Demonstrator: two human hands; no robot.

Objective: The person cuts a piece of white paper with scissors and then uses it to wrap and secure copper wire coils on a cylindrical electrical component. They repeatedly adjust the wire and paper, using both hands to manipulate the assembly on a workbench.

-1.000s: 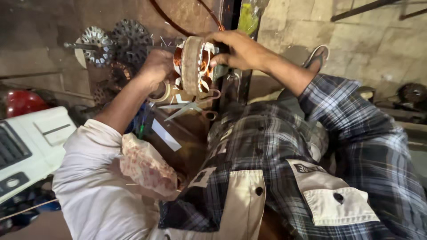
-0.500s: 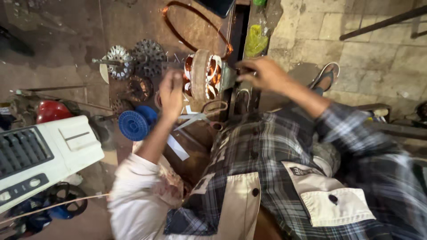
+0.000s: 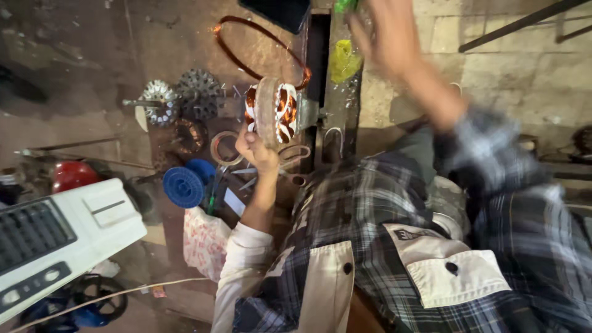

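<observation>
One hand, my left hand (image 3: 258, 151), grips the copper-wound stator (image 3: 276, 112) from below, its axis lying sideways, while my blurred right hand (image 3: 385, 37) hangs well above, seemingly spread and empty.

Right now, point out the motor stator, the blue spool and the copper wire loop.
motor stator (image 3: 275, 114), head view, on its pale outer ring.
blue spool (image 3: 183, 187), head view, centre of its round ribbed face.
copper wire loop (image 3: 237, 58), head view, on the left arc of the hoop.

We see a dark plaid shirt (image 3: 394, 203) with cream chest pockets, dark buttons; cream cuff on left sleeve (image 3: 243, 259), plaid right sleeve (image 3: 493, 160); bare hands.
</observation>
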